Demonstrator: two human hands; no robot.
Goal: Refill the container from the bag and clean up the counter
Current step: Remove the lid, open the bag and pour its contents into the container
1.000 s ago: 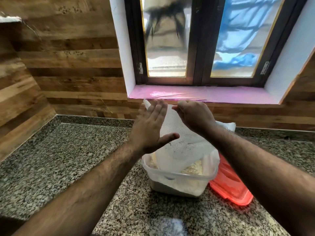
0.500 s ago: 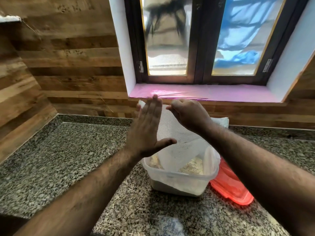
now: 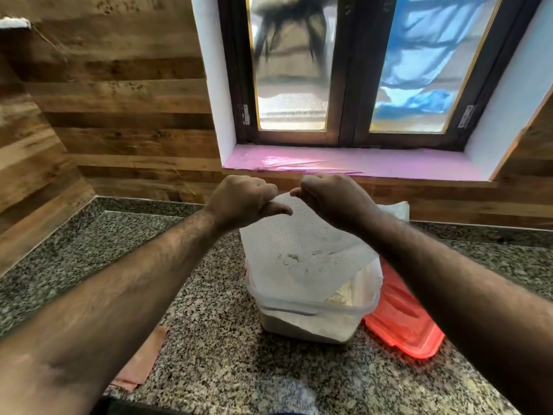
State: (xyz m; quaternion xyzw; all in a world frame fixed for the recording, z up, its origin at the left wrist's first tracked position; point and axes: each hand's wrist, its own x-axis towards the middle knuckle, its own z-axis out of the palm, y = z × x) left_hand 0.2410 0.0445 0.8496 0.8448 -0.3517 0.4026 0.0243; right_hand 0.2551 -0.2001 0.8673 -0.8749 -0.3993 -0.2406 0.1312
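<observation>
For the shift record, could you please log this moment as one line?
left hand: grip on white mesh bag top | right hand: same | bag mouth in clear plastic container | red lid beside

The bag (image 3: 302,250) is hiding most of the container's (image 3: 311,322) contents. The left forearm is covering part of a pinkish cloth (image 3: 140,359). The lid (image 3: 401,322) is lying partly behind the container.
</observation>
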